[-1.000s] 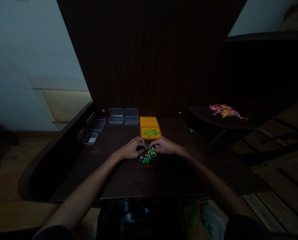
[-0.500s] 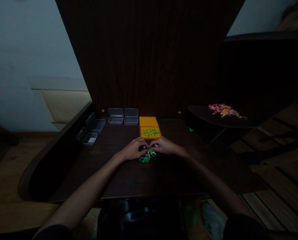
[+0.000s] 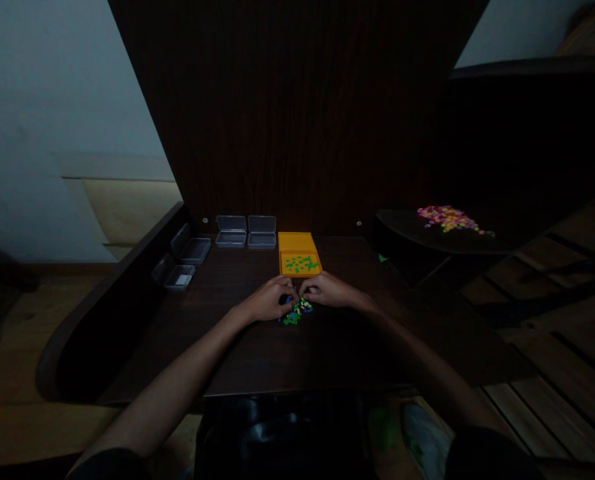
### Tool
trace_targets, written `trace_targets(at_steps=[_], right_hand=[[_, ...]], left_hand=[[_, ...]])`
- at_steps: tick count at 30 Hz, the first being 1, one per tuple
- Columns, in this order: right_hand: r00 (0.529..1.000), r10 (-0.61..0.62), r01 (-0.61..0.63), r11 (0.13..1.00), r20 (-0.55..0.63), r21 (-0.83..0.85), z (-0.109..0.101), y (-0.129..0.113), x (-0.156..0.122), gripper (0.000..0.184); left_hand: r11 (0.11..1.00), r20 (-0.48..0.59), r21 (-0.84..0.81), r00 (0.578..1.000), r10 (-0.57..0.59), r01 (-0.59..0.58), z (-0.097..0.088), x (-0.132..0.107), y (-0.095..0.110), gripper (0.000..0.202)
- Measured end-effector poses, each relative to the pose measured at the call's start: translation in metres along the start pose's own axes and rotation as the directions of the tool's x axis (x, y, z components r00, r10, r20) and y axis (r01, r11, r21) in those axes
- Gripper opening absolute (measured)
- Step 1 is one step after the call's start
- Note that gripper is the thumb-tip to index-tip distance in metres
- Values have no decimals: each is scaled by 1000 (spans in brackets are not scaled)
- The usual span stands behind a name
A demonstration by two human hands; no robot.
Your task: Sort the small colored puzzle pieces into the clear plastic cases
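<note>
A small pile of green, blue and white plastic pieces (image 3: pixel 293 319) lies on the dark table in front of me. My left hand (image 3: pixel 273 299) is at the pile's left side, its fingers curled together in a pinch. Facing it from the right, my right hand (image 3: pixel 323 291) also has thumb and fingers closed at the pile's far edge. Whatever small piece either hand pinches is too tiny and dark to make out. Just beyond my fingertips, an orange box (image 3: pixel 296 243) lies with its lid raised and green pieces (image 3: pixel 301 264) scattered in its bottom.
Two clear plastic boxes (image 3: pixel 231 232) with raised lids stand along the back panel. Two more open clear boxes (image 3: pixel 181 277) are at the left. Pink, red and yellow pieces (image 3: pixel 450 217) are heaped on a corner shelf (image 3: pixel 397 227) at right. A green scrap (image 3: pixel 382 258) lies near it.
My fingers have shifted slightly at the pile, and the right fingertips have drawn up a little. The boxes and the heap on the shelf stay in place.
</note>
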State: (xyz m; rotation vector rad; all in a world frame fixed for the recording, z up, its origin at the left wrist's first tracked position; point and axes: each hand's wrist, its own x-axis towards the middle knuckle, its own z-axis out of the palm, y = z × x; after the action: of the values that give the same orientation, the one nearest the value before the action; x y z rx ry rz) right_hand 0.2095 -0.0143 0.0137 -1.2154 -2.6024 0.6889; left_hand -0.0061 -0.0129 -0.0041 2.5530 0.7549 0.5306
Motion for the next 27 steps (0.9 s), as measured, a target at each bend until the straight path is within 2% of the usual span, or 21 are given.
trace_targets(at_steps=[6,14,20,27], right_hand=[[997,67,-67,998,49,-17,-8,-6,-1,17],[998,0,2,999,64,-39,-9,-7,-1,22],[996,12,-6,998,86,-67,-8,-10,3,19],[992,53,-50,998,116,-28,-11,-8,6,15]], left_hand=[[1000,5,-20,1000,3,-3,-2,-1,-2,13],[998,2,-62,1000,-14,14,-3,0,-1,9],[994,-69,-113,998,-5,-3,-8,0,-3,9],[980,-176,-192,981,-84,50,-6,2,-11,12]])
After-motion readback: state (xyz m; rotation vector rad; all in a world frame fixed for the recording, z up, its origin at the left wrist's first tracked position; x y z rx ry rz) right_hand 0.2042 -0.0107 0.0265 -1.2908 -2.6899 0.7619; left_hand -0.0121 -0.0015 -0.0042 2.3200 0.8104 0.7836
